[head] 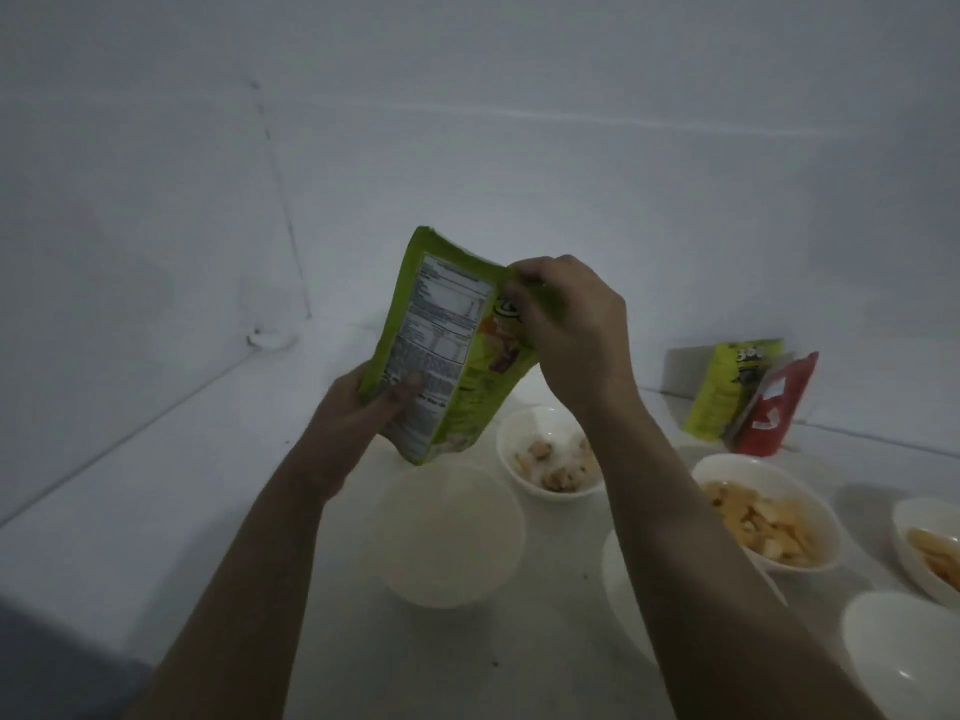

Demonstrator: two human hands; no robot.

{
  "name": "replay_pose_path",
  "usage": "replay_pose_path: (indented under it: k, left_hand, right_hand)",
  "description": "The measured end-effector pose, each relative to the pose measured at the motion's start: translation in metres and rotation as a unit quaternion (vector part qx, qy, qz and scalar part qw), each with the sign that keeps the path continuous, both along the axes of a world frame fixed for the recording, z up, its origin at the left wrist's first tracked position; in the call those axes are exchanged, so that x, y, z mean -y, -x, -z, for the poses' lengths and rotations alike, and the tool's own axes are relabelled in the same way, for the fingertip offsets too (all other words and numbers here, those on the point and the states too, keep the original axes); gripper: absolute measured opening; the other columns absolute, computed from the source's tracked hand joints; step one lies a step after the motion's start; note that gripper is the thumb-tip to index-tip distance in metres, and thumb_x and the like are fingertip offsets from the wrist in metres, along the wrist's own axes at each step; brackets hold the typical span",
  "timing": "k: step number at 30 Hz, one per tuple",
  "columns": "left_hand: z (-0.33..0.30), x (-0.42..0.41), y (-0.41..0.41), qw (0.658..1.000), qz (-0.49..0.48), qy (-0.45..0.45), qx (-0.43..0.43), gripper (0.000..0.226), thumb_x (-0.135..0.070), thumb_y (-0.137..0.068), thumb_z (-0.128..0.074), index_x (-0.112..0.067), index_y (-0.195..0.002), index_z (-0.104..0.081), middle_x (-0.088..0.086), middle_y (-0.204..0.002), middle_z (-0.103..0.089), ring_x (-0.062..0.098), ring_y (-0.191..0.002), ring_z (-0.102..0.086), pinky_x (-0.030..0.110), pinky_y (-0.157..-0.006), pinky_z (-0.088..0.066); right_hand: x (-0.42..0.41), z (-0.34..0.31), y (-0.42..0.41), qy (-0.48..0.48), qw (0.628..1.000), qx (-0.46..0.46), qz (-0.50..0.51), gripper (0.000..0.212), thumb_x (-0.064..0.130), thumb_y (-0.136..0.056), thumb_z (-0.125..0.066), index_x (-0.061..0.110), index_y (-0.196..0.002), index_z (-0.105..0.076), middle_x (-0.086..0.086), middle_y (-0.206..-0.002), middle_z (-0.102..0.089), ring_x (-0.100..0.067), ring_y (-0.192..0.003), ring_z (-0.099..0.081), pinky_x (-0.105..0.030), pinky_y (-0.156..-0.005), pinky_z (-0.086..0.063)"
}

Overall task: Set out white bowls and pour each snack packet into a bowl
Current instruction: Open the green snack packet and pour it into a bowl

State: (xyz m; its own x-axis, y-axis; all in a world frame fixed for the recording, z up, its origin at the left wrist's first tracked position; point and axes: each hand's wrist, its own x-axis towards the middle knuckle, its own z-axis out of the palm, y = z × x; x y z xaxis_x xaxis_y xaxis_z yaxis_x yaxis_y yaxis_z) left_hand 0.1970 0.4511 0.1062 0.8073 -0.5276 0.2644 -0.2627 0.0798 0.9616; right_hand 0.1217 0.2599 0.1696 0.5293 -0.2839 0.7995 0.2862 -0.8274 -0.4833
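Dim, underexposed head view with a cold blue-grey cast.
Light is soft and weak, source not visible; brightest patch sits on the wall [519, 148] above the desk's [156, 511] far edge. Faint shadows beside the bowls. No glare. Corners darken, wall lines bow from the wide-angle lens. Green packet [447, 345] print is soft; overall noisy, slightly smeared.

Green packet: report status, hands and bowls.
Left hand grips green packet low; right hand pinches its top. Empty bowl underneath. Nothing blocking.
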Motion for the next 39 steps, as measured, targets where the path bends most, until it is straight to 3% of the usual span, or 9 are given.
replay_pose_path:
  k: [5,11,14,17,23,26,29,34,39]
  left_hand:
    - [0.018,-0.082,0.000,0.998,-0.054,-0.026,-0.011,0.073,-0.072,-0.061,-0.071,-0.023,-0.114,-0.066,-0.003,-0.109,-0.074,0.016,-0.097,-0.071,0.024,-0.070,-0.056]
    - [0.046,-0.146,-0.044,0.988,-0.143,-0.058,-0.006,0.048,-0.057,-0.081,-0.064,-0.019,-0.111,-0.064,-0.002,-0.105,-0.073,0.017,-0.099,-0.068,0.042,-0.088,-0.056]
    - [0.056,-0.158,-0.074,0.985,-0.148,-0.087,-0.023,0.049,-0.055,-0.089,-0.050,-0.017,-0.120,-0.058,-0.004,-0.106,-0.068,0.009,-0.096,-0.064,0.033,-0.082,-0.053]
    - [0.071,-0.160,-0.099,0.978,-0.156,-0.135,-0.024,0.043,-0.048,-0.099,-0.039,-0.018,-0.127,-0.053,-0.001,-0.111,-0.063,0.011,-0.094,-0.060,0.025,-0.070,-0.046]
    - [0.094,-0.147,-0.123,0.968,-0.100,-0.228,-0.035,0.039,-0.043,-0.103,-0.033,-0.020,-0.129,-0.051,0.003,-0.121,-0.058,0.020,-0.108,-0.054,0.031,-0.086,-0.041]
    - [0.099,-0.139,-0.120,0.975,-0.059,-0.210,-0.044,0.028,-0.041,-0.101,-0.040,-0.022,-0.112,-0.058,-0.005,-0.101,-0.064,0.016,-0.099,-0.060,0.027,-0.075,-0.044]
    - [0.098,-0.134,-0.126,0.977,-0.073,-0.200,-0.009,0.029,-0.041,-0.099,-0.047,-0.018,-0.109,-0.062,-0.002,-0.105,-0.065,0.017,-0.101,-0.061,0.036,-0.087,-0.050]
    - [0.075,-0.137,-0.135,0.989,-0.042,-0.140,-0.003,0.015,-0.031,-0.096,-0.056,-0.017,-0.100,-0.054,-0.003,-0.091,-0.060,0.011,-0.080,-0.059,0.021,-0.067,-0.048]
    - [0.054,-0.142,-0.139,0.977,0.042,-0.108,-0.180,0.032,-0.039,-0.100,-0.046,-0.014,-0.083,-0.057,0.005,-0.081,-0.061,0.017,-0.075,-0.059,0.027,-0.064,-0.045]
  right_hand:
    - [-0.072,0.012,-0.013,-0.039,0.995,-0.075,-0.052,0.012,0.018,-0.091,-0.063,0.013,-0.097,-0.072,0.001,-0.086,-0.067,-0.007,-0.078,-0.054,-0.013,-0.070,-0.040]
    - [-0.151,0.023,-0.045,-0.160,0.964,-0.185,-0.104,0.013,0.023,-0.094,-0.058,0.017,-0.093,-0.070,0.011,-0.079,-0.065,-0.007,-0.077,-0.061,-0.024,-0.069,-0.049]
    - [-0.185,0.037,-0.069,-0.263,0.934,-0.213,-0.115,0.014,0.023,-0.094,-0.058,0.017,-0.090,-0.070,0.000,-0.086,-0.070,-0.020,-0.083,-0.067,-0.034,-0.071,-0.054]
    - [-0.207,0.060,-0.089,-0.386,0.886,-0.226,-0.121,0.015,0.021,-0.097,-0.057,0.017,-0.089,-0.068,-0.006,-0.089,-0.071,-0.021,-0.079,-0.068,-0.036,-0.068,-0.055]
    - [-0.229,0.104,-0.117,-0.613,0.751,-0.204,-0.139,0.015,0.019,-0.100,-0.053,0.014,-0.086,-0.058,-0.009,-0.080,-0.066,-0.020,-0.066,-0.063,-0.031,-0.060,-0.052]
    - [-0.235,0.121,-0.123,-0.682,0.688,-0.180,-0.170,0.016,0.020,-0.102,-0.047,0.007,-0.101,-0.057,-0.013,-0.089,-0.062,-0.021,-0.074,-0.062,-0.032,-0.063,-0.053]
    - [-0.232,0.128,-0.126,-0.718,0.644,-0.173,-0.200,0.043,0.033,-0.104,-0.040,-0.001,-0.126,-0.054,-0.020,-0.115,-0.065,-0.034,-0.102,-0.064,-0.041,-0.080,-0.055]
    - [-0.228,0.127,-0.125,-0.620,0.707,-0.276,-0.199,0.024,0.031,-0.101,-0.048,0.015,-0.112,-0.060,-0.013,-0.109,-0.060,-0.028,-0.097,-0.056,-0.036,-0.076,-0.052]
    - [-0.239,0.126,-0.132,-0.574,0.751,-0.272,-0.183,0.024,0.034,-0.102,-0.047,0.016,-0.110,-0.059,-0.012,-0.102,-0.054,-0.027,-0.094,-0.051,-0.037,-0.081,-0.044]
